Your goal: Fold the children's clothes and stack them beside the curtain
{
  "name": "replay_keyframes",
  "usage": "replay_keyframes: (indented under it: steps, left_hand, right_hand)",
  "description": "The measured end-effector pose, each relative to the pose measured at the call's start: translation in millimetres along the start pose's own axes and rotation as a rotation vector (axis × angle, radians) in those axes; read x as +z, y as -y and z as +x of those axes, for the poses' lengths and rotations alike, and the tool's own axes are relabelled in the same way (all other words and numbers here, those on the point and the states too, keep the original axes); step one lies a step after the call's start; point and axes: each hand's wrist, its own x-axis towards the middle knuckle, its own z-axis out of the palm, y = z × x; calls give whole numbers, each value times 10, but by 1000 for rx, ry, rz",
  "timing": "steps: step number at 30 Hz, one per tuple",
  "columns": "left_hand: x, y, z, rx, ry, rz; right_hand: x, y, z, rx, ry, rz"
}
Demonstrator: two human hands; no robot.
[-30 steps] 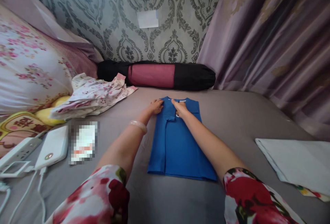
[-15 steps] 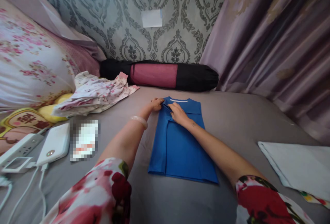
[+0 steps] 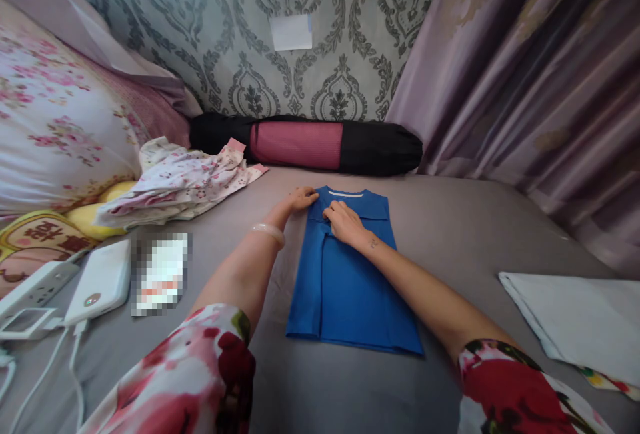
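The shirt (image 3: 367,287), folded flat on the bed (image 3: 465,241), should handle light, soft and floppy, best taken by its shoulder corners, the left hand (image 3: 301,199) resting at one, the right hand (image 3: 344,221) bunched below the collar (image 3: 345,194), though whether either grip pinches cloth I cannot tell.

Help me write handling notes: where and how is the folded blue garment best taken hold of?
Probably at both corners of the near edge, from the near side, pinching all layers. The blue garment lies flat and folded, with that edge uncovered, while the left hand and right hand touch it toward the collar.
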Motion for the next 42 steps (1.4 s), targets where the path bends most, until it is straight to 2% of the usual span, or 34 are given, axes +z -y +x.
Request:
replay_keyframes:
  steps: [4, 7, 9, 11, 13, 16, 23, 25, 27, 30, 33, 35, 38, 42]
  left_hand:
    - [28, -113, -57, -79, -27, 16]
    - [62, -241, -83, -104, -173, 60]
    - [96, -322, -93, -64, -241, 63]
    - [141, -374, -101, 17, -210, 29]
    - [188, -387, -110, 79, -130, 3]
    - [239, -353, -117, 98, -69, 8]
    - [198, -329, -81, 109, -19, -87]
    - [182, -363, -83, 44, -59, -97]
    - [173, -408, -106, -46, -160, -68]
    - [185, -502, -172, -114, -267, 1]
    - [260, -638, -248, -111, -250, 56]
    - [349, -739, -290, -102, -235, 84]
    - [495, -864, -336, -122, -196, 106]
    - [599, -929, -378, -135, -151, 130]
  right_hand:
    - [-66, 60, -3, 87, 8, 31]
    - [-49, 120, 12, 89, -55, 73]
    - [25, 162, 16, 65, -67, 95]
    - [133, 199, 11, 56, -38, 112]
    - [239, 225, -2, 77, 2, 129]
    - [334, 244, -27, 100, 38, 156]
    - [303, 242, -33, 123, 65, 224]
    - [268, 199, -25, 95, 101, 292]
    - [217, 111, -21, 63, 113, 369]
    - [124, -101, -24, 128, 17, 398]
    - [56, -350, -35, 350, -100, 301]
    - [52, -486, -51, 464, -115, 220]
    - [117, -600, -89, 519, -81, 133]
    - [255, -620, -134, 550, -25, 97]
